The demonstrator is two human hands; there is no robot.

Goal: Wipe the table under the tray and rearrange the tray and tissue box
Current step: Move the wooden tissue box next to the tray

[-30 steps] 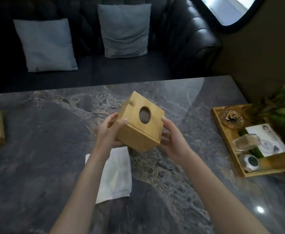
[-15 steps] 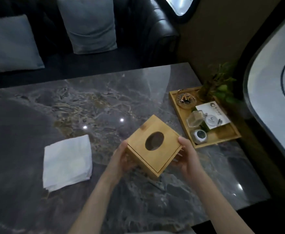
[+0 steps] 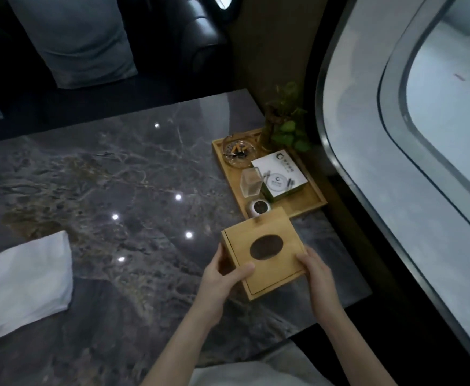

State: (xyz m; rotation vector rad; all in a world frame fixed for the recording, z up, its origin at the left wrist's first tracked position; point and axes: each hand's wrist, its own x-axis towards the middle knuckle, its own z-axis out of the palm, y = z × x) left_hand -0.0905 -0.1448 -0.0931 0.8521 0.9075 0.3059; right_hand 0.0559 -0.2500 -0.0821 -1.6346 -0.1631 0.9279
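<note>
— What's changed on the table since a second ago?

— A second ago I held the tissue box up over the middle, tilted, with the cloth below it. Now the box is low at the near right of the marble, top hole up, its far corner just beside the near end of the tray. I can't tell if its base is down yet.

— So what does that mean for the job?

— I judge the box is being parked next to the tray, so the rearranging is under way. Whether the spot under the tray got wiped, nothing here shows.

— Any room to move?

— Plenty to the left: bare marble between the box and the white cloth, which lies well apart at the near left. To the right the table edge is close, and the wall beyond it. The tray sits far right, hard against that edge.

— And your fingers?

— My left hand clasps the box's near-left corner, thumb on top. My right hand clasps the near-right side, fingers wrapped narrow
</note>
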